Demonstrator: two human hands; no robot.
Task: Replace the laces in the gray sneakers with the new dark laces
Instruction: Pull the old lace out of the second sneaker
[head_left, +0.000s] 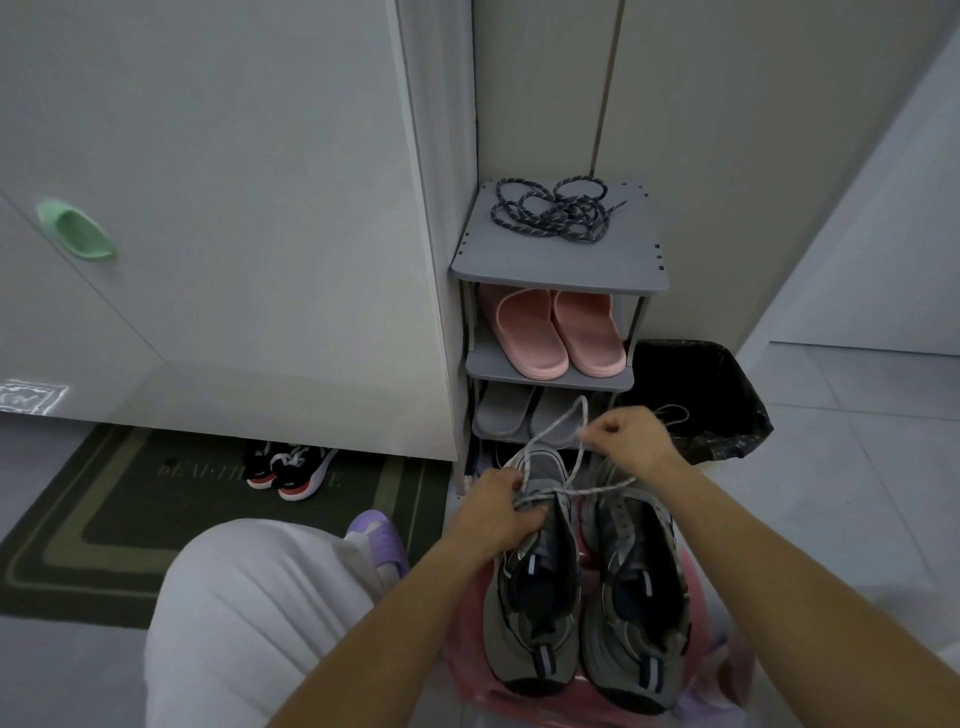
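Head: left hand (493, 512) covers L sneaker (535, 597) eyelets.

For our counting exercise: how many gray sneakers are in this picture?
2. The left sneaker is gripped by the left hand; the right sneaker sits beside it, below the right hand, which pinches the pale lace. None seems hidden.

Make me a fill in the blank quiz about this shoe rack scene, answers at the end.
The dark laces lie on the ___ shelf of the rack.
The slippers just below them are ___.
The right hand pinches the pale lace ___ the sneakers.
The bin beside the rack is lined in ___.
Answers: top, pink, above, black.
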